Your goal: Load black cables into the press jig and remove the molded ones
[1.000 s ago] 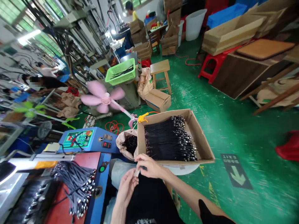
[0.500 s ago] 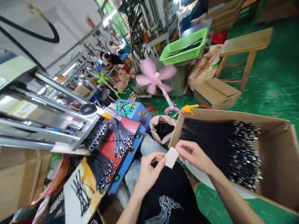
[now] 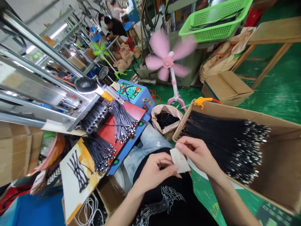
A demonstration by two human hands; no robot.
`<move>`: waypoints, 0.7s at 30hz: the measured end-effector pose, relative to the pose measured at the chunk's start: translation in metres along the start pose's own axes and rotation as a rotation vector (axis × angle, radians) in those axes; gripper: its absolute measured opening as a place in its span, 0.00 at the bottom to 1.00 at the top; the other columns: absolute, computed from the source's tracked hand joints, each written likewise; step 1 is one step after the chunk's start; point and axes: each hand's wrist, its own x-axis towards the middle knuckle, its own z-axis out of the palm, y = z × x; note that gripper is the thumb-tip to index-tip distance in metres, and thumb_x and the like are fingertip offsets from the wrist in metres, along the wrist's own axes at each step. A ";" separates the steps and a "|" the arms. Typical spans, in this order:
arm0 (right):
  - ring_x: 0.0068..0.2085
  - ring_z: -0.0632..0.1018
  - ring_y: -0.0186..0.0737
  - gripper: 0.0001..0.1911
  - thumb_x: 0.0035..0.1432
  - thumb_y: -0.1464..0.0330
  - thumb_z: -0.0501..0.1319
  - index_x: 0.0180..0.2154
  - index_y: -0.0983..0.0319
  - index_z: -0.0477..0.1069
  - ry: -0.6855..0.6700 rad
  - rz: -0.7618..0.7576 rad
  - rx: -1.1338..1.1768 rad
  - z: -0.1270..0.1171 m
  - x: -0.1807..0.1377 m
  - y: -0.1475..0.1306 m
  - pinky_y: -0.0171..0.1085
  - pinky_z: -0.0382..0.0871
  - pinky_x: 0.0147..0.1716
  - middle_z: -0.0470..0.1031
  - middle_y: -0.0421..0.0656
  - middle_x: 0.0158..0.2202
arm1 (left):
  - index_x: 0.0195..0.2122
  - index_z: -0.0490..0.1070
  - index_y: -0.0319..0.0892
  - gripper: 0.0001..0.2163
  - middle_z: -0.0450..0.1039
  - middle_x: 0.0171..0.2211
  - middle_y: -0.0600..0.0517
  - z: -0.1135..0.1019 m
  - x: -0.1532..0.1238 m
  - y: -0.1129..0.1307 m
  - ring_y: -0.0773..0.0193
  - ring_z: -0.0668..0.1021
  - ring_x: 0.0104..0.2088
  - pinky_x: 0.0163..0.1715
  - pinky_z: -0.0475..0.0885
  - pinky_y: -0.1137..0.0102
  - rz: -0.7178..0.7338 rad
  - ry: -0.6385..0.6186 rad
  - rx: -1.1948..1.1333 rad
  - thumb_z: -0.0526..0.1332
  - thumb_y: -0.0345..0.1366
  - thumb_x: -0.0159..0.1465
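Marks now face us on our small white paper card [image 3: 180, 161] (too blurry to read lol), left hand [image 3: 157, 171] and right hand [image 3: 197, 153] pinching it.

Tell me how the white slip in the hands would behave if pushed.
The white slip is probably very light, being small and paper-like. It looks thin, so a push at one edge would likely bend it. It may have some stiffness, though: it appears nearly flat between the left hand and right hand.
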 end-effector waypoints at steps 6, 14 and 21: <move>0.25 0.74 0.37 0.33 0.62 0.35 0.67 0.36 0.60 0.80 -0.126 0.072 -0.019 0.004 0.012 -0.009 0.34 0.70 0.24 0.77 0.41 0.26 | 0.38 0.84 0.35 0.27 0.88 0.33 0.42 -0.004 0.002 -0.001 0.61 0.87 0.27 0.28 0.78 0.74 -0.051 0.104 -0.192 0.80 0.58 0.58; 0.24 0.69 0.36 0.30 0.69 0.42 0.64 0.26 0.58 0.75 -0.183 0.049 -0.385 0.002 0.024 -0.026 0.36 0.64 0.25 0.73 0.41 0.22 | 0.41 0.86 0.36 0.29 0.89 0.39 0.39 -0.019 0.010 -0.010 0.54 0.90 0.34 0.33 0.79 0.70 -0.042 0.130 -0.277 0.74 0.62 0.63; 0.22 0.69 0.33 0.36 0.52 0.34 0.73 0.27 0.61 0.74 0.098 0.496 -0.400 -0.101 0.046 0.054 0.34 0.63 0.20 0.69 0.36 0.20 | 0.51 0.83 0.39 0.28 0.88 0.45 0.39 -0.054 0.020 -0.035 0.56 0.88 0.40 0.42 0.80 0.66 -0.129 0.048 -0.172 0.72 0.61 0.66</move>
